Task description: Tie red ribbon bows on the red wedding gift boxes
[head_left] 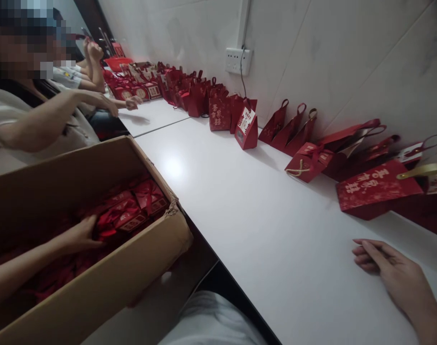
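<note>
My left hand reaches down into a large cardboard box at the left. Its thumb and fingers are around the near end of a red gift box with a ribbon, among other red packages; some fingertips are hidden. At the right, my right hand is over the white table, loosely curled, with its fingers slightly apart and nothing in it. Beyond it lies a red gift box with gold characters. A smaller red box with a cord is further left.
Red gift bags line the wall, with one tagged red box in front. A socket with a cable is on the wall. Across the carton sits a person in a white top, an arm over the table. Another person's arms show behind.
</note>
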Tool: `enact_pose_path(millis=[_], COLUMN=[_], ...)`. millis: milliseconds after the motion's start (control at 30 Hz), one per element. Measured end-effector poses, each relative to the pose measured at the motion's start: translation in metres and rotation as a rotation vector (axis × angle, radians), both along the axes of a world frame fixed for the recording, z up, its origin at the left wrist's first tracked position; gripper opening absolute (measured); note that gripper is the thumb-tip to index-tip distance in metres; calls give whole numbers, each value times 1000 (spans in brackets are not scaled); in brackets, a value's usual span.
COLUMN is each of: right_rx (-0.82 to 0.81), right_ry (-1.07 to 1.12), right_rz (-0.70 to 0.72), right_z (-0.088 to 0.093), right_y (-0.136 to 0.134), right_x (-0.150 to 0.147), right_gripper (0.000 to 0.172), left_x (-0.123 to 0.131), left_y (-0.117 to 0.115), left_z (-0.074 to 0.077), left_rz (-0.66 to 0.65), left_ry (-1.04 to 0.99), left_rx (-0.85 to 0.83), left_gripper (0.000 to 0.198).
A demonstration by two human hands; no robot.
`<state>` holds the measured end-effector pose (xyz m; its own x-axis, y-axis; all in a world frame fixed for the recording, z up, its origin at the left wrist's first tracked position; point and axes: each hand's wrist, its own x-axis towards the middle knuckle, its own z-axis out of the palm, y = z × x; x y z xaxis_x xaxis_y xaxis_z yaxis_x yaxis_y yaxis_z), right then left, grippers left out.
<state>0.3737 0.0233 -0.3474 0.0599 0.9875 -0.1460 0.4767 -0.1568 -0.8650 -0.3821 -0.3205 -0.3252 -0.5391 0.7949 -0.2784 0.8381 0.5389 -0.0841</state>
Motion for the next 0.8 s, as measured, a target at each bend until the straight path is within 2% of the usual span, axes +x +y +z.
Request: enact_pose_path(millis=[100, 233, 367, 433, 533, 600, 800], right_rx=[-1, -16, -7, 2, 13, 11, -11], right_ry=[-24, -71, -99, -99, -101, -110, -122], right_rz=[-11, -20, -32, -35, -35, -36, -54], right_z=[3, 2, -4, -7, -10, -10, -2], right_y=[-2, -5, -4, -4, -4, -3, -4], right_x=[-2, 0, 4, 6, 8, 9, 3], right_gripper=[49, 43, 35, 31, 28, 29, 38], left_x=[6, 25, 53, 59, 53, 43, 30], left_y=[-6, -11, -12, -10, -3, 5, 17], left_z=[-27, -43, -45, -44, -44, -46, -51], left_rz=[-5, 78, 72, -12, -171, -222, -204], left_ry=[-22, 92, 285, 336, 316, 269, 101], left_rx=[-41, 40, 174, 204, 196, 177, 147], left_gripper=[95, 104, 90, 84, 85, 83, 79])
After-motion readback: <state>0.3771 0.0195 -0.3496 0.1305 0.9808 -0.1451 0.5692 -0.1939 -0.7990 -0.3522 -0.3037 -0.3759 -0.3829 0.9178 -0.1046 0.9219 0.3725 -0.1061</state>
